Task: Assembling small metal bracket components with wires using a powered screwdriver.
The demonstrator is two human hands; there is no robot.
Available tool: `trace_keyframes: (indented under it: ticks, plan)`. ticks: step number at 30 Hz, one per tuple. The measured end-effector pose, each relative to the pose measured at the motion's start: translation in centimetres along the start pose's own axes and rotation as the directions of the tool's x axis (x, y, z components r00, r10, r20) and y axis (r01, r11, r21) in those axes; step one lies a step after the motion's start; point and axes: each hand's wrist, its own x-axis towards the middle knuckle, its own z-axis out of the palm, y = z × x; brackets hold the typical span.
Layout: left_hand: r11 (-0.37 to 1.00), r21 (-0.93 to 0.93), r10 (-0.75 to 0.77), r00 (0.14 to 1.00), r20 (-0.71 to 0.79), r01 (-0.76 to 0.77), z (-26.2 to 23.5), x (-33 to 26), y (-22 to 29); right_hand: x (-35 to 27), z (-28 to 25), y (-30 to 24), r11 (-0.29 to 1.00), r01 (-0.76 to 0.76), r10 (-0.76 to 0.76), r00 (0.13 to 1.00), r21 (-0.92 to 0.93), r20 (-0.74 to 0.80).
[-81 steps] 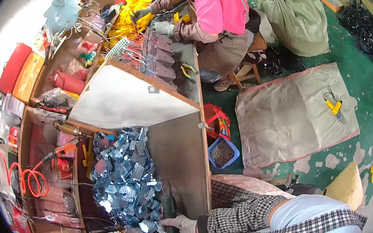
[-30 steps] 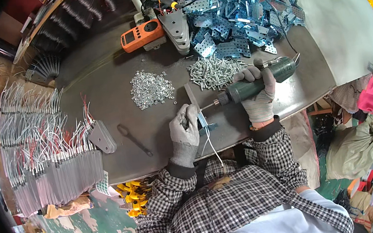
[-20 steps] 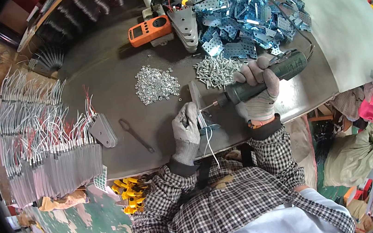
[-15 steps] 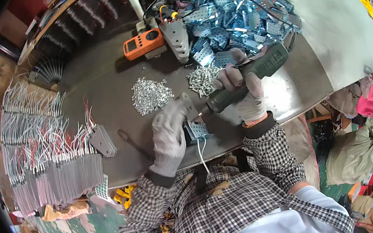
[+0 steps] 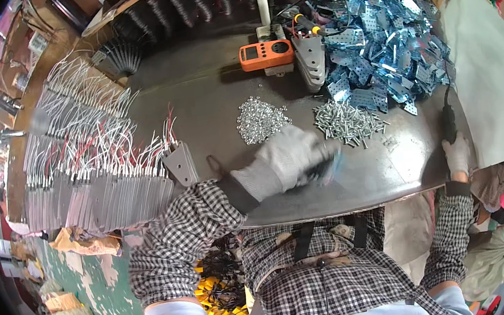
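Evidently, metal is filling the dark surface (image 5: pixel 194 92)

The left hand (image 5: pixel 290 159), in a pale knitted glove with a ribbed cuff, is curling low over the surface; blur is hiding its grip, so I cannot tell how far it is closing or whether it is holding the bluish piece (image 5: pixel 333 169) showing at its fingertips. Near the right edge, the right hand (image 5: pixel 457 154) is gripping one end of a dark power driver (image 5: pixel 448 124), whose cord is running upward. Markings on the orange meter (image 5: pixel 266 55) are looking too small to read. Beside it, smooth grey tapering plates (image 5: pixel 311 62) are forming a stack. Perforated blue-tinged brackets (image 5: pixel 371 48) are lying heaped behind shiny screws (image 5: pixel 348 122); small silvery nuts (image 5: pixel 260 119) are making a pile leftward. Farther left, thin grey strips (image 5: pixel 90 199) are trailing white and red wires (image 5: pixel 80 141)
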Motion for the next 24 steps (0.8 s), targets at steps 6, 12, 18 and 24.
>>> trace_keyframes:
  ticks: [6, 12, 18, 24]
  plan:
    - [0.377, -0.145, -0.87, 0.296, -0.394, 0.915, -1.1, -3.9, -10.7, -1.0, -1.5, -1.7, 0.995, 0.066, -0.086, 0.956, -0.079, -0.279]
    - [0.271, 0.071, -0.956, 0.277, -0.097, 0.96, 3.3, -6.9, -15.5, -4.7, -0.6, -10.3, 0.85, 0.51, -0.381, 0.769, 0.132, -0.513]
    - [0.318, -0.005, -0.852, 0.283, -0.441, 0.948, 3.0, -14.6, -5.6, -8.0, -0.9, -12.0, 0.723, 0.604, -0.436, 0.775, 0.334, -0.458]
    - [0.6, -0.166, -0.232, -0.029, -0.972, 0.783, -11.9, -26.4, -3.7, -10.1, -0.9, -14.1, 0.55, 0.643, -0.484, 0.765, 0.533, -0.424]
